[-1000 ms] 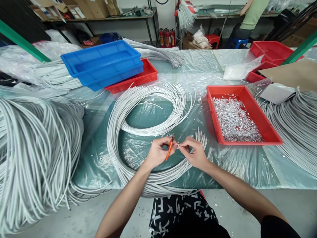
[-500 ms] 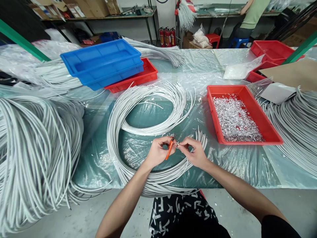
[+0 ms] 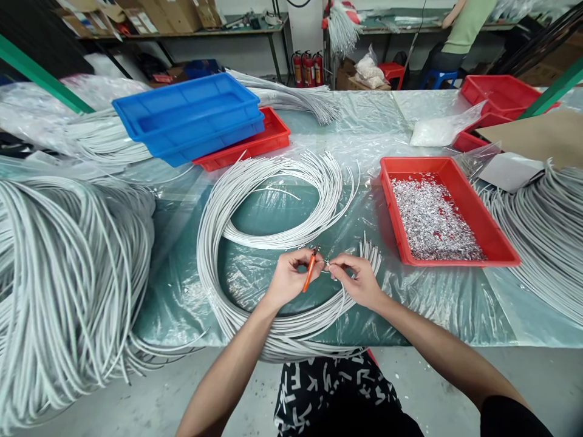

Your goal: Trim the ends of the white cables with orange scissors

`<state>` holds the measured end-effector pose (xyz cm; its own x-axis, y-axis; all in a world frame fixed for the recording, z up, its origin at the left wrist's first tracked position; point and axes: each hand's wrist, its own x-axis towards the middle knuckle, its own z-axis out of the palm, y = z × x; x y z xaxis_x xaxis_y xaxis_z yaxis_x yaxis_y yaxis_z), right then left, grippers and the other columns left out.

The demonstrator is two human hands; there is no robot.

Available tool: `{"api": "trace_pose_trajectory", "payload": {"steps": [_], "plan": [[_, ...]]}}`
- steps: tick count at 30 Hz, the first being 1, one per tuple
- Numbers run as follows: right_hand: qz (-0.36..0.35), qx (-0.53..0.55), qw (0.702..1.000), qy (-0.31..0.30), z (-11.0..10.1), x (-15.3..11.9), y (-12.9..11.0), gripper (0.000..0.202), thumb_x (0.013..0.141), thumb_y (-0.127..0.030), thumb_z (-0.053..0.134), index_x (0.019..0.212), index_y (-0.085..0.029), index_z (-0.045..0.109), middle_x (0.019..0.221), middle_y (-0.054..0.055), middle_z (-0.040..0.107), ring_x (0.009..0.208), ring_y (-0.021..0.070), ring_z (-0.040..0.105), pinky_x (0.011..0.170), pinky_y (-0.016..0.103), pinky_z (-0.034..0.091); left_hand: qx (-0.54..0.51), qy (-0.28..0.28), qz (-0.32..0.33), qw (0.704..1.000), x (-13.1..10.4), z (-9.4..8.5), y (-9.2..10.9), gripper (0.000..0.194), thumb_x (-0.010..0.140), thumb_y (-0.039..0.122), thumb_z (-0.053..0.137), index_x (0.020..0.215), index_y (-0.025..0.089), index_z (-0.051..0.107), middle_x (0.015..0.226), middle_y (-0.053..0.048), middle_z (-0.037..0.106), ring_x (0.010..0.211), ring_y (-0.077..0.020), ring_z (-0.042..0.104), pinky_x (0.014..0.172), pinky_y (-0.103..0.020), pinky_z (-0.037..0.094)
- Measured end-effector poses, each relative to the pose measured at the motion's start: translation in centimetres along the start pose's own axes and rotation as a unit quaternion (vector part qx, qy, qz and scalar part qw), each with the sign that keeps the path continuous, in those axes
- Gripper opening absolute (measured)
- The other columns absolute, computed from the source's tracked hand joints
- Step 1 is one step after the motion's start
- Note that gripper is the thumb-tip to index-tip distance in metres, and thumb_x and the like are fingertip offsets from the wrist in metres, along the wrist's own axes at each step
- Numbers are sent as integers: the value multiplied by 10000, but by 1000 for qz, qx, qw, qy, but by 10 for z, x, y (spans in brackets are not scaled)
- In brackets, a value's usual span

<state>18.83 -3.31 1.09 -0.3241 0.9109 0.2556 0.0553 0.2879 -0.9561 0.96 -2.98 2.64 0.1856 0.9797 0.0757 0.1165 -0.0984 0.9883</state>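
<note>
A: How does the left hand (image 3: 289, 280) hold those pliers (image 3: 310, 273)?

B: Curled in, with the orange handles slanting by the thumb and the dark tips pointing away from the wrist. I'd guess they are tucked there so the fingertips can pinch as well

A: And the right hand (image 3: 359, 283)?

B: Narrow, thumb and forefinger pressed on a small wire end (image 3: 327, 266), right between the two hands. Fine detail is lost there; I can't tell if the left fingertips grip it too. Meeting so closely probably steadies such a small piece

A: Where does the cable coil (image 3: 210, 261) lie?

B: Under and around both hands, looping out past the left one and back toward the body. Its cut ends (image 3: 371, 255) fan out just beyond the right hand, likely so single cables are easy to reach

A: What about the red tray (image 3: 460, 263)?

B: Beyond the right hand and further out to its side, with silvery bits (image 3: 435, 221) spread inside. That seems a handy spot, near that hand yet out of the coil's way
</note>
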Motion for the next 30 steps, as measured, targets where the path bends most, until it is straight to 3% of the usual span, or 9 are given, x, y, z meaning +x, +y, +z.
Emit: {"api": "trace_pose_trajectory", "payload": {"steps": [12,16,23,30], "plan": [[32,37,999,3,0,0,0,331,920,-449,569,778,-171,677,646,21,620,603,145,582,577,264,464,-31,80,-63,994,6,-2,0,200,741,317,735,736,123,688,526,32,551,475,-79,491,494,-197,416],[37,41,998,8,0,1,0,341,905,-472,586,743,-177,644,648,18,608,602,141,568,566,257,458,-37,59,-55,996,5,-2,0,206,703,291,785,686,123,667,513,32,551,474,-73,484,495,-189,408],[47,63,997,-19,-2,2,4,377,904,-509,568,750,-174,647,620,4,569,583,135,528,561,258,415,-54,-10,-38,998,0,-2,-2,220,726,337,781,777,127,740,638,-14,637,503,-82,515,500,-195,440],[78,119,988,-58,-4,3,6,430,888,-541,577,688,-164,632,569,-14,520,529,120,472,515,246,362,-42,-17,-11,999,-2,-1,-3,230,695,329,807,790,128,751,656,-33,668,516,-94,530,496,-195,444]]}}
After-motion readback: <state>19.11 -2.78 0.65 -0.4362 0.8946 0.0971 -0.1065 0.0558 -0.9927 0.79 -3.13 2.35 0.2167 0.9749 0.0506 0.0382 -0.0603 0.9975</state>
